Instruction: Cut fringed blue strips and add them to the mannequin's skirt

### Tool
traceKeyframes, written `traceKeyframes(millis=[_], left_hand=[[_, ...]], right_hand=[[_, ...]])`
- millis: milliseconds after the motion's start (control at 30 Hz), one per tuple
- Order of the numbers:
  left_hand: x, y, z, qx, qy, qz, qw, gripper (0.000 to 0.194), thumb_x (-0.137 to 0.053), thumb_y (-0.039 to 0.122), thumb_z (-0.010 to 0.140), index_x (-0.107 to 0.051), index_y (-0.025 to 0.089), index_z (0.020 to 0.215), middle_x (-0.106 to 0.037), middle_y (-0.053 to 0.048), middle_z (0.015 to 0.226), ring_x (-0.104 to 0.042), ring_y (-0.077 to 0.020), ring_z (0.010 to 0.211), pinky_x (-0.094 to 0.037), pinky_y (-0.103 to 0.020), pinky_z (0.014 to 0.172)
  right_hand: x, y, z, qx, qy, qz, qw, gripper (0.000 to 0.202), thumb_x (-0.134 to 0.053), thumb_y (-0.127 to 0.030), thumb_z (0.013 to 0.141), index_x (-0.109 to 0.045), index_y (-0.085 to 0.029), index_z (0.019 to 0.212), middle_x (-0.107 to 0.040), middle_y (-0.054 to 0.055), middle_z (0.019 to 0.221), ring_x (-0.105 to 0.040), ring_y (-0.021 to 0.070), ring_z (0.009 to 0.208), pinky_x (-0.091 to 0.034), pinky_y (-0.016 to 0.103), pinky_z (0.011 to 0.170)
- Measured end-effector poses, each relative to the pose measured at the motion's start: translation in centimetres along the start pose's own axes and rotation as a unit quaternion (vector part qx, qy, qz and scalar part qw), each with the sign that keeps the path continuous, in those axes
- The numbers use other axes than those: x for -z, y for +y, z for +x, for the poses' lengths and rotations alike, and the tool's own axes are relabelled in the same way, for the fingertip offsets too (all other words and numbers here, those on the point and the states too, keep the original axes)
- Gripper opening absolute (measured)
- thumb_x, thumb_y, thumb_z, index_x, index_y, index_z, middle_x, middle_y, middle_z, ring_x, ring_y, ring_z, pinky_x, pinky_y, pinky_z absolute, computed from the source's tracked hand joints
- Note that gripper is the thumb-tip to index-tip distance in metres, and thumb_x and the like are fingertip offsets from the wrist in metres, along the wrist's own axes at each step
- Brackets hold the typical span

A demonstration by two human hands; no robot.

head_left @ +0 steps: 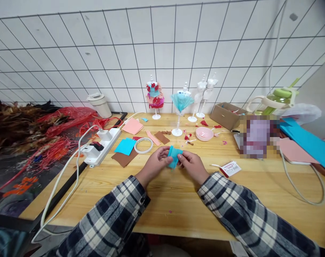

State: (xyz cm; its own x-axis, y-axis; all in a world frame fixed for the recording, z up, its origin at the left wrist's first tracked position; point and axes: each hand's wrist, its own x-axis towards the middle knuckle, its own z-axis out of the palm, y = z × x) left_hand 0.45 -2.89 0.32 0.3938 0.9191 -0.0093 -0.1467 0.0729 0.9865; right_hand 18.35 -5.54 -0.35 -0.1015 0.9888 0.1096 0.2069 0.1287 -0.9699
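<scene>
Between my two hands, above the middle of the wooden table, is a small piece of turquoise paper (175,156). My left hand (158,160) pinches its left side between thumb and fingers. On the right side, my right hand (191,165) grips the paper's edge with thumb and fingertips. Just behind stands a small white mannequin (185,93) wearing a turquoise ruffled piece (182,102). A roll of white tape (143,145) lies left of my hands, beside blue paper squares (125,146) and a brown sheet (124,158).
A power strip (105,148) with cables crosses the left side. At the back are a dressed mannequin (155,95), bare mannequins (200,96), a pink dish (204,134) and a cardboard box (226,116). A tag (231,169) lies to the right.
</scene>
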Motion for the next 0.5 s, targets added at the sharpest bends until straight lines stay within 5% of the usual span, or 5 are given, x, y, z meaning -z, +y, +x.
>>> traceKeyframes(millis=[167, 333, 500], left_hand=[[-0.11, 0.27, 0.09, 0.036, 0.015, 0.002, 0.999, 0.039, -0.080, 0.045, 0.068, -0.066, 0.015, 0.089, -0.070, -0.004, 0.084, -0.064, -0.0167, 0.077, -0.050, -0.028, 0.074], [0.31, 0.39, 0.33, 0.054, 0.019, -0.036, 0.998, 0.037, -0.078, 0.044, 0.070, -0.070, 0.016, 0.092, -0.072, -0.003, 0.082, -0.064, -0.0153, 0.073, -0.050, -0.026, 0.073], [0.13, 0.65, 0.17, 0.068, 0.047, -0.056, 0.995, 0.034, -0.077, 0.041, 0.071, -0.068, 0.017, 0.093, -0.071, -0.001, 0.080, -0.062, -0.0130, 0.067, -0.050, -0.024, 0.068]], right_hand=[[-0.04, 0.30, -0.24, 0.028, 0.023, 0.048, 0.998, 0.037, -0.047, -0.053, 0.090, -0.059, -0.020, 0.079, -0.058, 0.001, 0.067, -0.054, 0.0151, 0.061, -0.045, 0.027, 0.056], [0.01, 0.28, -0.06, 0.031, 0.046, 0.089, 0.994, 0.036, -0.050, -0.055, 0.088, -0.060, -0.020, 0.086, -0.063, 0.004, 0.085, -0.058, 0.0182, 0.080, -0.051, 0.031, 0.073], [-0.20, 0.13, 0.17, -0.037, 0.013, 0.118, 0.992, 0.047, -0.071, -0.048, 0.072, -0.052, -0.021, 0.106, -0.062, 0.002, 0.083, -0.059, 0.0169, 0.068, -0.053, 0.027, 0.050]])
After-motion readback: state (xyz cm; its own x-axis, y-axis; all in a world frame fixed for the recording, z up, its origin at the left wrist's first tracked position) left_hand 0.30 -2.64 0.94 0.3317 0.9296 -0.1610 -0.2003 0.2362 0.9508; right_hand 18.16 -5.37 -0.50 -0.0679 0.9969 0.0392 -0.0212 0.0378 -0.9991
